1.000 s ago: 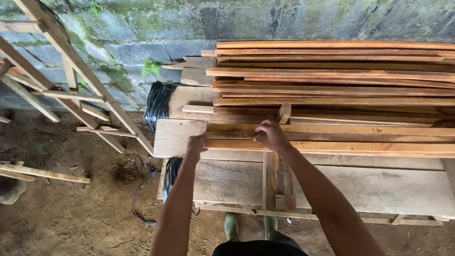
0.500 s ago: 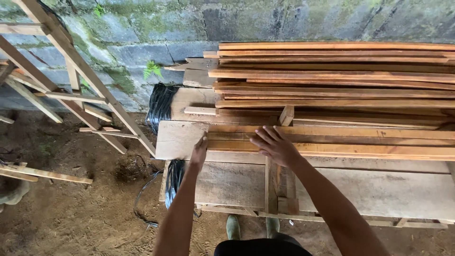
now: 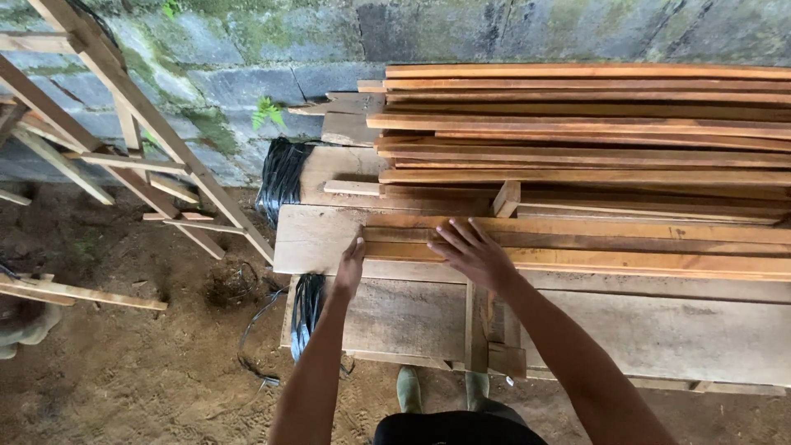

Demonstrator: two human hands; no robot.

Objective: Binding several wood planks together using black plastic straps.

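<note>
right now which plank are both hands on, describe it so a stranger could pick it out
Start at the big stack of long planks against the mossy block wall. Come to its nearest, lowest layer, lying on a wide pale board. The front plank is the orange-brown one whose cut end meets the left hand, with the right hand spread flat on top.

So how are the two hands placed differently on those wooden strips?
The left hand is set edge-on against the cut ends of the strips, fingers together and pointing up along them, while the right hand lies flat on top of the strips with fingers spread. The left hand is at the very end of the stack; the right hand sits further along it. Both are bare and touch the same front bundle of strips, which rests on a wide plank.
</note>
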